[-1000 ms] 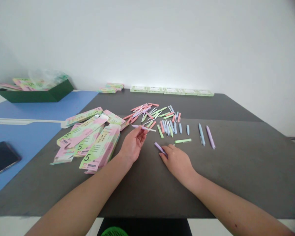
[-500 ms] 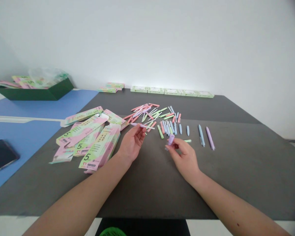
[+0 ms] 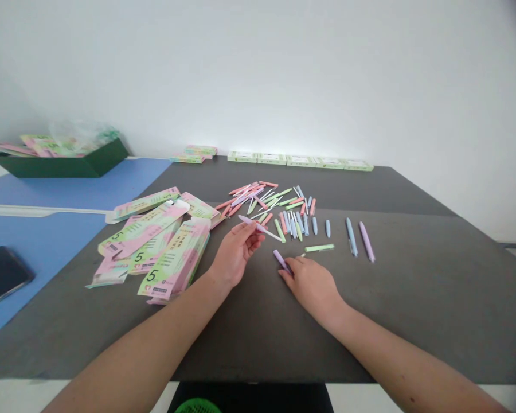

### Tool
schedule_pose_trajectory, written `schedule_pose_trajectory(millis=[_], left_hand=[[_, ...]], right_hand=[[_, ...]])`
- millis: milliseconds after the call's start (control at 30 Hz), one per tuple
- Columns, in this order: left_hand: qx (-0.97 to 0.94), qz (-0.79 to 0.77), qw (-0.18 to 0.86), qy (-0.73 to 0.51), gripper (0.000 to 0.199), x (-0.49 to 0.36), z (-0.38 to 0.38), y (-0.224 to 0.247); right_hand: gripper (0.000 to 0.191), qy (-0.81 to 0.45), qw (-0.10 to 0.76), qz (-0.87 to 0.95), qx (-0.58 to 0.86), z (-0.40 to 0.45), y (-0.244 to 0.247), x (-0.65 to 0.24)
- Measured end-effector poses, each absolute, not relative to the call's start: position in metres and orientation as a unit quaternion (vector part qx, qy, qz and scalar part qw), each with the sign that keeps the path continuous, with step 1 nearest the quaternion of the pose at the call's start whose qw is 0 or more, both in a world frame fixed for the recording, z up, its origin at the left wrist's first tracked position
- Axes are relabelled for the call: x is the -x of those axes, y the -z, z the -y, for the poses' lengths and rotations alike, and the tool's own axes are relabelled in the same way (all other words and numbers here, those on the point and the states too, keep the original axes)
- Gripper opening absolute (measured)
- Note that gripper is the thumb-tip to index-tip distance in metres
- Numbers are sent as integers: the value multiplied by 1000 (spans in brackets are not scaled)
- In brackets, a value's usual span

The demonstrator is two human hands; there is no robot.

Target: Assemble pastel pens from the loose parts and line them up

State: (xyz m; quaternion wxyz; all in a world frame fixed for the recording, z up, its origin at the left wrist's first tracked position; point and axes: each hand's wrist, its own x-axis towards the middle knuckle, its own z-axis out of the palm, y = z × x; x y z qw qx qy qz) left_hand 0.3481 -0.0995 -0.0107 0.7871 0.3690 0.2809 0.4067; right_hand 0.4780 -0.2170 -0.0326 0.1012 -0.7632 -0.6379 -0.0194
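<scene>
We find a lilac pen part point(image 3: 258, 227) pinched in the curled fingers of the left hand point(image 3: 235, 250). The right hand point(image 3: 313, 282) lies low on the dark table point(image 3: 413, 298), its fingertips at another lilac pen point(image 3: 280, 258); we cannot confirm a grip. Loose pens point(image 3: 292, 215) lie just beyond, beside pink-and-green cartons point(image 3: 176, 258) printed "5".

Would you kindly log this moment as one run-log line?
left hand: holds lilac pen | right hand: touches lilac pen piece | nearby: pastel pen parts
</scene>
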Motion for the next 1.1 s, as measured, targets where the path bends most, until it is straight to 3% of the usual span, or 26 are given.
schedule_pose_trajectory(millis=[233, 367, 533, 733, 967, 1100], left_hand=[[-472, -300, 754, -344, 21, -350, 110, 11], [-532, -297, 737, -293, 22, -353, 114, 14], [-490, -313, 739, -340, 19, -353, 110, 16], [-511, -294, 746, -308, 17, -355, 113, 17], [-363, -315, 744, -464, 10, -345, 85, 13], [-261, -275, 797, -469, 6, -339, 77, 5]], right_hand=[[32, 6, 316, 604, 732, 222, 16, -486], [26, -17, 310, 609, 730, 220, 17, -487], [27, -40, 322, 599, 732, 219, 19, -488], [23, -56, 303, 608, 732, 218, 18, -486], [24, -95, 318, 588, 737, 221, 14, -487], [25, -109, 357, 572, 731, 223, 11, -487]])
